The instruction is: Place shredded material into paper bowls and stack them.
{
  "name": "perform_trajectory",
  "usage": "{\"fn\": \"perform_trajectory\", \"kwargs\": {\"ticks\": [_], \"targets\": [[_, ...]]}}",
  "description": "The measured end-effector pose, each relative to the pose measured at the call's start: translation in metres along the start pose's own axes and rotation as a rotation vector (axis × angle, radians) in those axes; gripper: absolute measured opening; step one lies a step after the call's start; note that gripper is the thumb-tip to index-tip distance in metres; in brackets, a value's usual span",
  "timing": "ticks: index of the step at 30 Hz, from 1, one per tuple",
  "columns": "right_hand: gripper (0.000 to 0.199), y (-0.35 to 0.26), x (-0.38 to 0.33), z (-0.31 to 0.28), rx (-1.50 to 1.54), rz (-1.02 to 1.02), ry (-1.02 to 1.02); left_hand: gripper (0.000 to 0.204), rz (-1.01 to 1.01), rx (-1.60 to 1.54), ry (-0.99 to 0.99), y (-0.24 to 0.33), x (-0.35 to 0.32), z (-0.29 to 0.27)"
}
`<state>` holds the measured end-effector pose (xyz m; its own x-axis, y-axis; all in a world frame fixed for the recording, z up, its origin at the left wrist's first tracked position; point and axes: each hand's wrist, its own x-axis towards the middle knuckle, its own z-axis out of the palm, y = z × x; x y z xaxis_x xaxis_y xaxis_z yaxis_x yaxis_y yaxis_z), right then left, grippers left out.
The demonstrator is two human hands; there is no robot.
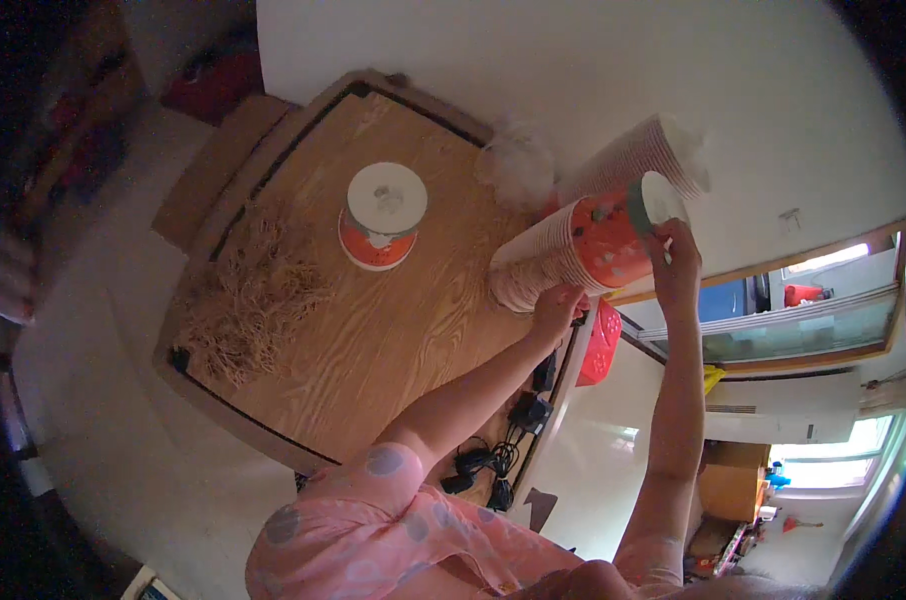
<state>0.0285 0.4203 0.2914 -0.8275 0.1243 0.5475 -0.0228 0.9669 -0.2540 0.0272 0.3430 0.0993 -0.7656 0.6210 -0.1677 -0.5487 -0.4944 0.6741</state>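
Note:
A tall stack of orange and white paper cups [563, 250] leans over the right side of the wooden table [393, 330]. My left hand [558, 308] grips the stack near its lower end. My right hand [673, 262] reaches up to the stack's top end and holds the rim of the top cup there. A second stack of cups [641, 158] stands just behind, against the wall. One lidded orange and white cup [383, 214] stands alone near the middle of the table.
A pile of tan rubber bands [253, 295] covers the table's left part. A tuft of white fluff [518, 165] lies at the far edge. Black cables and plugs [503, 445] and a red basket [603, 345] sit at the table's right edge.

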Motion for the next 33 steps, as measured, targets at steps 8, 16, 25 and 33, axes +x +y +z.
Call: {"fn": "perform_trajectory", "kwargs": {"ticks": [8, 16, 25, 33], "targets": [[0.012, -0.024, -0.013, -0.001, -0.187, -0.005, 0.064, 0.016, -0.058, 0.022, 0.009, 0.012, -0.012, -0.002], [0.032, 0.01, -0.133, 0.053, -0.072, 0.416, -0.395, 0.015, -0.068, 0.034, -0.098, 0.011, -0.013, 0.001], [0.029, 0.102, -0.154, 0.079, 0.257, 0.556, -0.387, 0.023, -0.13, 0.044, -0.076, -0.016, 0.014, -0.01], [0.016, 0.117, -0.182, 0.079, 1.539, 0.99, 0.127, 0.018, -0.006, 0.053, 0.074, -0.022, -0.006, -0.056]]}}
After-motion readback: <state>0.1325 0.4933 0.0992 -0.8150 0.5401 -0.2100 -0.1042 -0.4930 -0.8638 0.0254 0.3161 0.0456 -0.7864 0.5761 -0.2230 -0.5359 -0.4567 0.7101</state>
